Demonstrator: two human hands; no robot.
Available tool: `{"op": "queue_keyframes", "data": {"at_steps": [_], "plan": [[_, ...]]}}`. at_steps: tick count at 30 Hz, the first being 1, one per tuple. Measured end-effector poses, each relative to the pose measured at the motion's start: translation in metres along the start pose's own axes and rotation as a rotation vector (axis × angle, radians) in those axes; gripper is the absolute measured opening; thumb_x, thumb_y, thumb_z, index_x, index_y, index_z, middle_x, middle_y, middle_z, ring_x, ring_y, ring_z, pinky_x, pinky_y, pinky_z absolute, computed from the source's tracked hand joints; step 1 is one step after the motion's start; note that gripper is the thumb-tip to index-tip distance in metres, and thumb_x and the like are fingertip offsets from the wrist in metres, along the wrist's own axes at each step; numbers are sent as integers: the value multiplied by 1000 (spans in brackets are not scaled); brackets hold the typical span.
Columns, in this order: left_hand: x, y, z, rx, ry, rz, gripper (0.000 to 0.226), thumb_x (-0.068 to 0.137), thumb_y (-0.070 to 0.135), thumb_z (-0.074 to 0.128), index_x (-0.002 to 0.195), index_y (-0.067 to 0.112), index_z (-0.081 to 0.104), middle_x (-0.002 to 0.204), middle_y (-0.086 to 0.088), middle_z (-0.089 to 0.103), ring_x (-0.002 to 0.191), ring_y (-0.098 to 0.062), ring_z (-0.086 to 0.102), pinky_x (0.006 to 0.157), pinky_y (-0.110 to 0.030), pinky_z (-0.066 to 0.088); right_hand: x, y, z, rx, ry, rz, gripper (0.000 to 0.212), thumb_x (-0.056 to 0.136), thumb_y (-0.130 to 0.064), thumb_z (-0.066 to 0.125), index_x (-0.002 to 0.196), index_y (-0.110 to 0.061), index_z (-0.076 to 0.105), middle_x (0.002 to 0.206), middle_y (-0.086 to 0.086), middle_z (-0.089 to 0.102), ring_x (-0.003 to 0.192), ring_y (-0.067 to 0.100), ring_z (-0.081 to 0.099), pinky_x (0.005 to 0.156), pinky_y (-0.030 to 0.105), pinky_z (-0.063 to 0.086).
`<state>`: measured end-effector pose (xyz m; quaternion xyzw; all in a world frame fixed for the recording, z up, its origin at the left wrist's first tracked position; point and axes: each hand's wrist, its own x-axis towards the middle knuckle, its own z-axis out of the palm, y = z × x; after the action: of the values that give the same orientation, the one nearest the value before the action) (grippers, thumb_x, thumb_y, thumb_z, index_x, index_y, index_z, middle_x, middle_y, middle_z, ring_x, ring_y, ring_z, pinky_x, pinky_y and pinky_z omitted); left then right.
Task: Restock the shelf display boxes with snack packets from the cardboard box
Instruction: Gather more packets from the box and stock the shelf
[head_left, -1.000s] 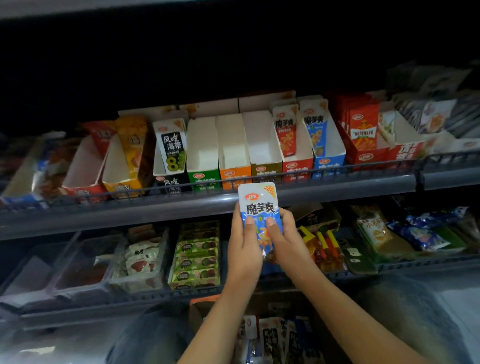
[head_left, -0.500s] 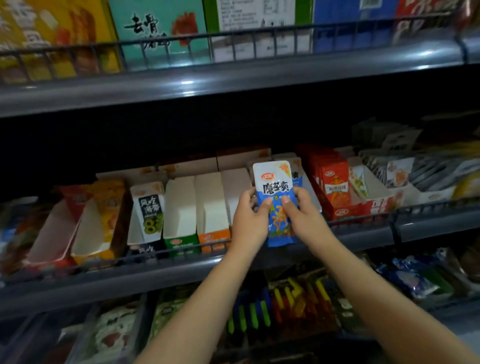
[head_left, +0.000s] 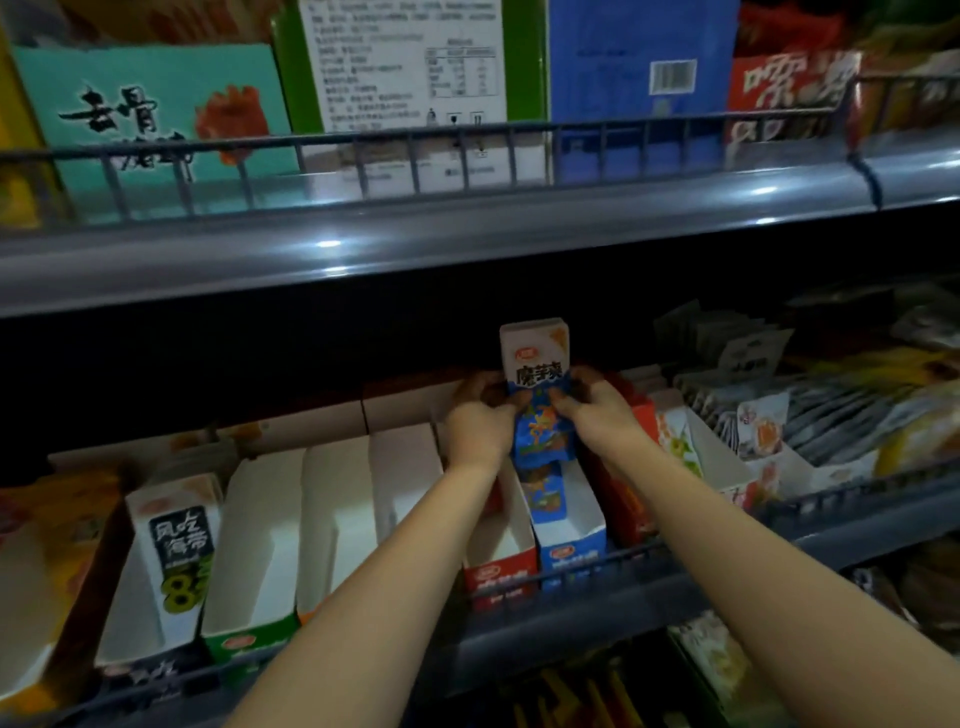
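Your left hand (head_left: 480, 422) and right hand (head_left: 597, 410) both pinch a glossy blue-and-white snack packet (head_left: 537, 387), flat and rectangular, held upright over the blue display box (head_left: 571, 540). That narrow cardboard box sits on the shelf behind a wire rail (head_left: 587, 564), touching the red display box (head_left: 498, 564) beside it.

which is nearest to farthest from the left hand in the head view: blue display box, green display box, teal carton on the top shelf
1. Blue cardboard display box, just right of the left hand.
2. Green-fronted cardboard display box, lower left.
3. Teal carton, up on the top shelf, far left.
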<state>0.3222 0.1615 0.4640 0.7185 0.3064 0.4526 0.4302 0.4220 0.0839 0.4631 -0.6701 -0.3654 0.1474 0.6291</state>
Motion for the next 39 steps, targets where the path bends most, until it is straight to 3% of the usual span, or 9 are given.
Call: {"op": "queue_keyframes", "data": {"at_steps": [5,11,14,16,22,26,32,36,39], "plan": [[-5,-25,0,78,-7,59,21,83,13,70,102,5,67,89,2,63,83,-12,60,63,-8,42,4,20,4,-277,-24,11,36,91,-16,59,125,-5,54,123,14,60,112,29,57,94,39,47],[-9,-40,6,204,-22,120,13,82,17,73,85,6,66,75,-1,64,58,1,50,50,-6,37,0,39,9,-519,73,-36,40,87,-21,65,124,-10,57,119,12,54,106,26,55,78,21,36],[-9,-40,8,248,-21,133,14,83,18,71,80,14,58,62,1,55,52,-1,47,47,-16,34,-4,43,12,-501,116,-48,38,87,-18,66,122,-6,58,120,13,48,105,26,53,81,20,36],[-9,-43,9,243,-38,146,10,83,16,70,82,12,61,66,1,58,54,-1,48,53,-22,38,-5,45,13,-506,136,-56,38,86,-18,66,120,-4,58,120,13,46,104,26,52,81,20,36],[-4,-38,6,273,-17,246,11,80,0,68,91,2,69,75,17,46,75,-8,53,64,2,33,-11,49,14,-488,139,-104,42,85,-16,68,124,-8,54,119,9,45,109,22,47,81,18,34],[7,-41,10,293,15,249,9,76,3,73,85,0,70,92,4,52,100,-22,56,74,-9,35,-16,54,11,-462,140,-113,46,83,-15,70,125,-14,53,116,5,43,101,15,44,80,17,35],[10,-46,12,291,1,202,31,75,7,74,104,2,64,97,3,46,90,-16,54,68,-8,32,-24,62,12,-475,110,-115,48,83,-21,70,128,-18,53,121,5,43,99,9,40,81,16,33],[2,-44,10,260,19,184,37,77,14,75,109,6,60,102,-4,59,87,-13,55,63,-1,32,-29,59,14,-468,155,-148,46,84,-18,69,127,-15,55,117,6,43,102,11,40,82,11,29],[-14,-40,3,263,23,95,32,81,26,72,105,9,59,95,-8,63,76,-15,56,62,-14,37,-44,56,13,-460,180,-236,40,83,-13,70,122,-11,61,107,6,45,99,13,42,76,4,27]]}}
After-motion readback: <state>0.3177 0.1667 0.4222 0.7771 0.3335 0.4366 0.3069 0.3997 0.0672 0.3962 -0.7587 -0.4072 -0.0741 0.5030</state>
